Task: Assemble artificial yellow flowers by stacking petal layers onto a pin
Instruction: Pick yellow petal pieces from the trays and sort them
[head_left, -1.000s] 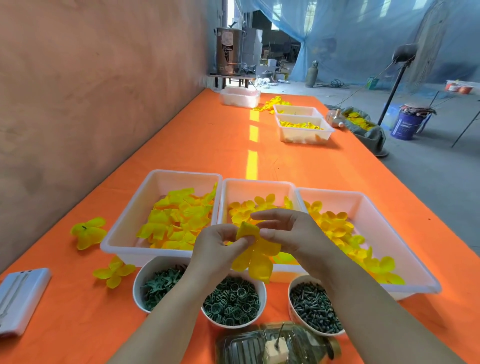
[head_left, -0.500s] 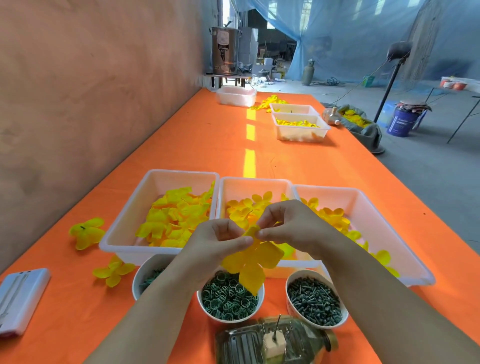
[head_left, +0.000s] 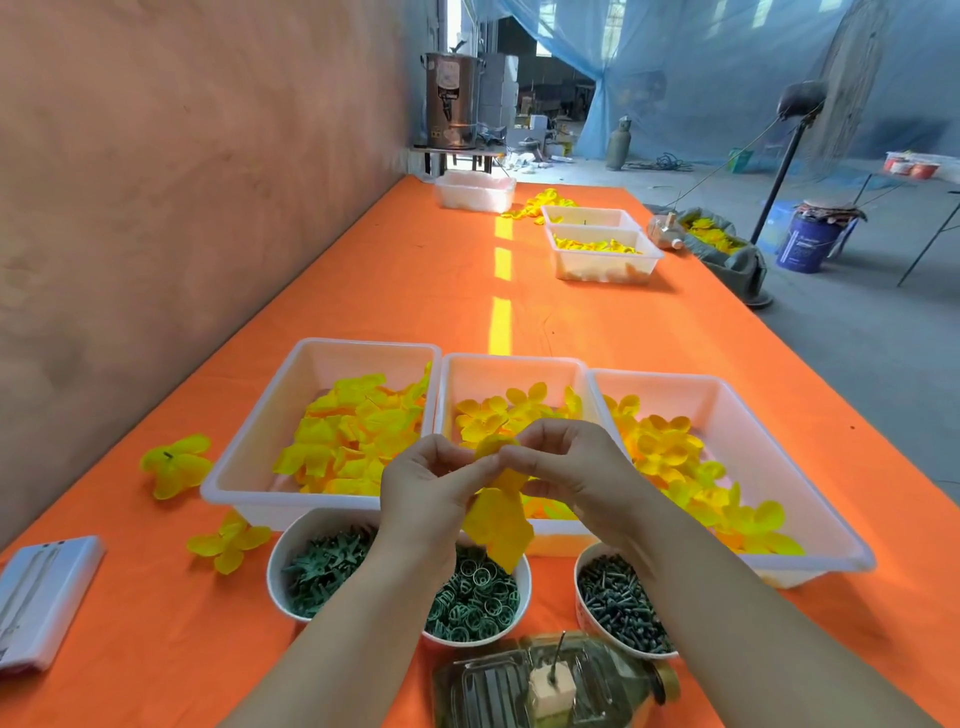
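Observation:
Both hands meet above the bowls and pinch one yellow petal layer (head_left: 500, 514), which hangs down between them. My left hand (head_left: 427, 493) grips it from the left, my right hand (head_left: 576, 467) from the right, fingertips touching at its top. Three white trays hold loose yellow petals: left tray (head_left: 249, 457), middle tray (head_left: 511, 370), right tray (head_left: 810, 499). A thin pin (head_left: 557, 656) stands upright in a pale block on a lying bottle (head_left: 613, 680) at the near edge.
Three white bowls sit in front of the trays: green star pieces (head_left: 317, 569), green rings (head_left: 475, 603), dark pegs (head_left: 618, 608). Two finished flowers (head_left: 174, 465) (head_left: 228, 540) lie at left, near a white device (head_left: 41, 597). More trays (head_left: 602, 260) stand far down the orange table.
The hands have stayed together over the bowls. The petal layer has turned and now hangs more narrowly downward. The view has tilted slightly.

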